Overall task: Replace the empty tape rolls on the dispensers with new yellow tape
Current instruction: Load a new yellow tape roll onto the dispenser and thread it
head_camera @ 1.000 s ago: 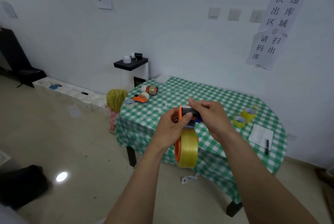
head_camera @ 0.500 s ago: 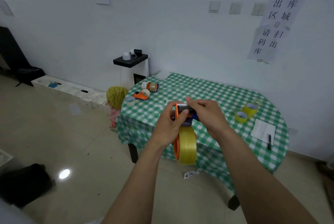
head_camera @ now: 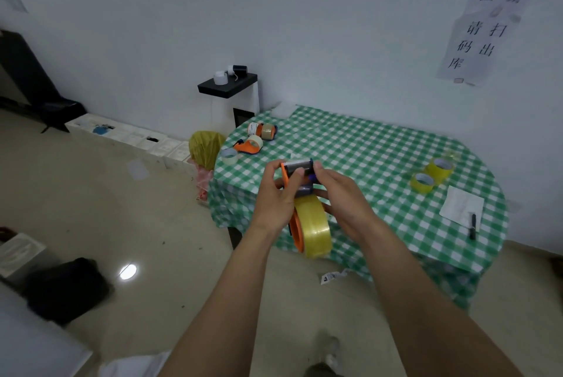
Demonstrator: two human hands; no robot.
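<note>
I hold an orange tape dispenser [head_camera: 297, 170] in the air in front of the table, with a large yellow tape roll [head_camera: 313, 226] mounted on its lower end. My left hand [head_camera: 275, 194] grips the dispenser's orange side. My right hand [head_camera: 341, 194] pinches its grey roller end from the right, thumb on top. Two more orange dispensers [head_camera: 249, 146] [head_camera: 263, 130] with pale rolls lie at the table's far left, next to a loose clear roll [head_camera: 229, 155]. Two new yellow rolls [head_camera: 423, 182] [head_camera: 440, 167] sit at the right.
The table wears a green checked cloth [head_camera: 365, 145]. A white paper [head_camera: 461, 204] and a black pen [head_camera: 472, 226] lie at its right edge. A yellow bag [head_camera: 205, 146] and white boxes [head_camera: 122, 136] stand left of the table. A black bag [head_camera: 65, 290] lies on the floor.
The view has dropped and swung so the table sits lower right. Both hands have stayed on the dispenser, turning its roller end upward a little.
</note>
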